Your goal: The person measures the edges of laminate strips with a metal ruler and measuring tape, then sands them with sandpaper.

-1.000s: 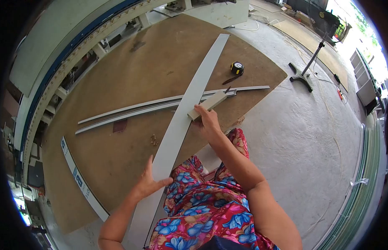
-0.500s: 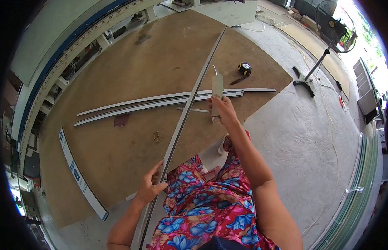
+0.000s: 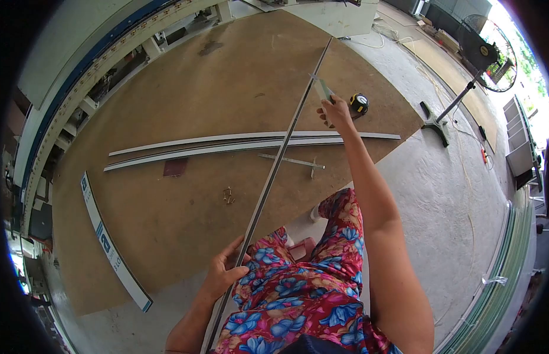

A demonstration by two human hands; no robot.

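Note:
A long thin metal profile [image 3: 275, 158] runs diagonally across the brown board and past my left side. My left hand [image 3: 227, 268] is wrapped around its near part, thumb on one side and fingers on the other. My right hand [image 3: 335, 112] grips a pale flat-handled tool [image 3: 322, 89]; its thin metal tip is at the profile's far part, though contact is too small to confirm. A black and yellow tape measure [image 3: 359, 104] lies beside my right hand. Under the profile's line lies a thin metal ruler with a crosspiece [image 3: 295, 160].
Several long white-and-dark profiles [image 3: 215, 145] lie across the brown board [image 3: 138, 218]. Nearby are a dark red square [image 3: 175, 167], small brass-coloured pieces [image 3: 228, 195] and a printed white strip [image 3: 112, 248]. A standing fan [image 3: 481, 53] and bundled greenish lengths [image 3: 492, 295] are at right.
My right hand has moved away from my body, bringing the tool's tip to the profile's far part. The ruler's crosspiece is now uncovered. My left hand keeps its hold.

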